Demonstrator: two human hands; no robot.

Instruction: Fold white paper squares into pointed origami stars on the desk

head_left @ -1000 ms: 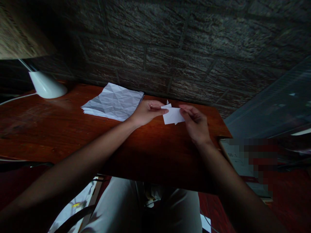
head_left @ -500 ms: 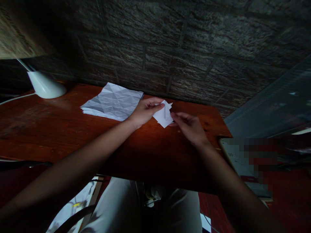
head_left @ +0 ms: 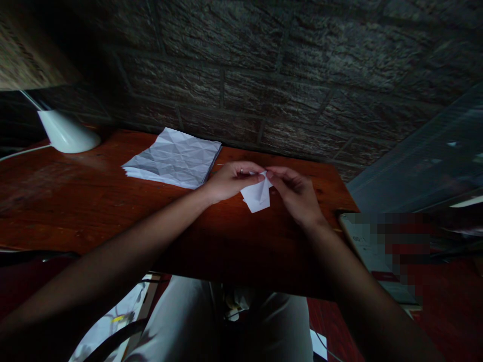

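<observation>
A small folded white paper piece (head_left: 257, 197) hangs just above the reddish wooden table (head_left: 94, 201). My left hand (head_left: 230, 180) pinches its top edge from the left, a ring on one finger. My right hand (head_left: 294, 193) pinches the same top edge from the right, so the fingertips of both hands almost meet. The paper's lower part points down toward the tabletop.
A stack of creased white sheets (head_left: 173, 158) lies at the back of the table by the dark brick wall (head_left: 264, 75). A white lamp base (head_left: 66, 133) with a cord stands at the back left. A blurred flat object (head_left: 368, 241) lies off the table's right end.
The paper piece has been turned from lying flat between my hands to hanging down. My right hand let go, then closed on its top edge again beside my left fingers.
</observation>
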